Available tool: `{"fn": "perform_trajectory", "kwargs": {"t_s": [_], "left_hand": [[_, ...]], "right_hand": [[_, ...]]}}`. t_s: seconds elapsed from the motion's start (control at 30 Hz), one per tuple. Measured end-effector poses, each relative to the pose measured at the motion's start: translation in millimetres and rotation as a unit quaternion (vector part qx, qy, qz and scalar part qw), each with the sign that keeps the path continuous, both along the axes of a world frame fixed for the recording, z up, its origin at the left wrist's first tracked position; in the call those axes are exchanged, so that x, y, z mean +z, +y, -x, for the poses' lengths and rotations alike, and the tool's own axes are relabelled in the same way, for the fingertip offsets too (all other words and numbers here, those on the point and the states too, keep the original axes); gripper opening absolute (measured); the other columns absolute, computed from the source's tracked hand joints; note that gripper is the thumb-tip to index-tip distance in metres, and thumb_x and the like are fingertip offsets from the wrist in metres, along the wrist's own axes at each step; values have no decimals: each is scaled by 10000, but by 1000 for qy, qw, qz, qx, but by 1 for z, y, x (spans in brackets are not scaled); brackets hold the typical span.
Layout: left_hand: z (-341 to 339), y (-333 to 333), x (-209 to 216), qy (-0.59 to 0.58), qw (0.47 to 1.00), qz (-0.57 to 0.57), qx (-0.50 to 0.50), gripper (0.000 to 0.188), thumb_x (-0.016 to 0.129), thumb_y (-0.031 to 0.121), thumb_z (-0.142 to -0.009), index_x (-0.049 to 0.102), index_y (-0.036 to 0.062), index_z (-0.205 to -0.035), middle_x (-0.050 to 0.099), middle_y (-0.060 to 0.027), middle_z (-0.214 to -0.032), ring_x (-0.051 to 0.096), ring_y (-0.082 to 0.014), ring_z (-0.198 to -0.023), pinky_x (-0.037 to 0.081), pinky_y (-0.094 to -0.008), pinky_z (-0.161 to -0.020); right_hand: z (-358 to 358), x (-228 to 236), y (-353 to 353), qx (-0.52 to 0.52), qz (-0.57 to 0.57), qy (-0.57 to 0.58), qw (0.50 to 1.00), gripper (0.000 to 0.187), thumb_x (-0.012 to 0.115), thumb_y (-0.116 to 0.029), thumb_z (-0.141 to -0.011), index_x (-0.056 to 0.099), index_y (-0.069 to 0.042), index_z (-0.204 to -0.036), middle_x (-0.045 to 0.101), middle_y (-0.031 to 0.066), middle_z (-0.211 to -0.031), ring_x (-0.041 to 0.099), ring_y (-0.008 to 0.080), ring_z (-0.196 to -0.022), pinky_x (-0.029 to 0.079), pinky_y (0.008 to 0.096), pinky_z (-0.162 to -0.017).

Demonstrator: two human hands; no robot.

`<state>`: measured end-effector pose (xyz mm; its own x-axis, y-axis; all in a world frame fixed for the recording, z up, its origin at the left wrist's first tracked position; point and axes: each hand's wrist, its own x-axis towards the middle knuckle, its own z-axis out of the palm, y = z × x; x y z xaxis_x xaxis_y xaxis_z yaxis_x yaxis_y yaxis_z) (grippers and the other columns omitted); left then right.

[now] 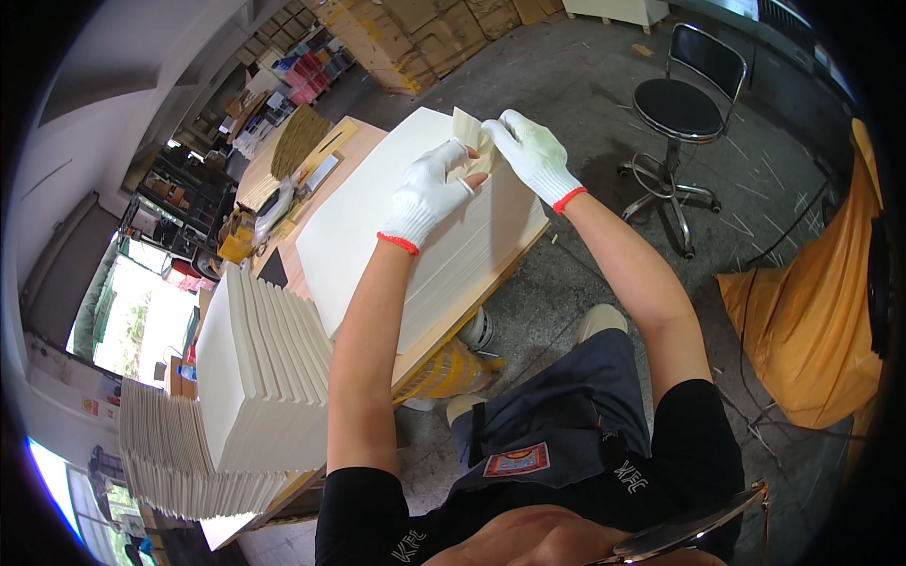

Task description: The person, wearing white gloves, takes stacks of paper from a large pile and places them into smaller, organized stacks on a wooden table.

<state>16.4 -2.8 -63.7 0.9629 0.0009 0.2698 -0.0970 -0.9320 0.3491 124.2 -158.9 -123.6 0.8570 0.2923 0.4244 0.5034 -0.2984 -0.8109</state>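
Observation:
A thick stack of large white paper sheets (359,217) lies on the wooden table in front of me. Both hands wear white knit gloves with red cuffs. My left hand (427,191) is at the stack's far right edge, its bare thumb and fingertip closed around some sheets. Close beside it, my right hand (533,156) bends its fingers over the same far corner. Between the hands a raised, cream-coloured sheet corner (466,130) stands up. The right fingertips are partly hidden behind the glove.
More stacked white sheets (269,377) stand fanned in layers at my left. Further along the wooden table (344,132) are a brown stack (300,141) and a yellow box (236,236). A black swivel stool (678,108) and orange sheeting (802,321) are on the right. Cartons (425,42) are piled behind.

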Motion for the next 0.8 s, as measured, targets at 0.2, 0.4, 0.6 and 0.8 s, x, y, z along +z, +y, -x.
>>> {"fn": "perform_trajectory", "kwargs": {"t_s": [0.2,0.4,0.6,0.8], "left_hand": [[1,-4,3,20,999,17,18,328,698,237,-909,662,133,-1219,704,-178,-1181,674,-339,-1089,507,-407,-953],[5,-6,2,-30,998,56,-24,289,567,166,-957,655,121,-1229,700,-214,-1131,674,-345,-1084,503,-399,-954],[7,-10,10,25,999,22,15,300,636,205,-926,645,108,-1210,701,-189,-1160,666,-353,-1086,505,-396,-950],[5,-12,7,3,1000,-14,-2,324,691,189,-887,649,99,-1195,698,-176,-1179,658,-349,-1114,509,-406,-957]], "right_hand": [[2,3,-2,9,4,13,1000,444,509,-522,-1010,592,-94,-927,642,157,-816,632,366,-789,465,450,-719],[1,3,-2,14,-12,35,999,448,517,-540,-1002,625,-108,-953,668,145,-845,651,346,-819,478,435,-742],[-2,-3,1,1,-18,20,1000,457,520,-549,-993,636,-108,-954,675,142,-868,657,330,-822,481,426,-753],[0,-1,-4,25,-49,34,998,490,495,-554,-998,645,-96,-907,679,129,-868,663,315,-826,478,415,-748]]}}
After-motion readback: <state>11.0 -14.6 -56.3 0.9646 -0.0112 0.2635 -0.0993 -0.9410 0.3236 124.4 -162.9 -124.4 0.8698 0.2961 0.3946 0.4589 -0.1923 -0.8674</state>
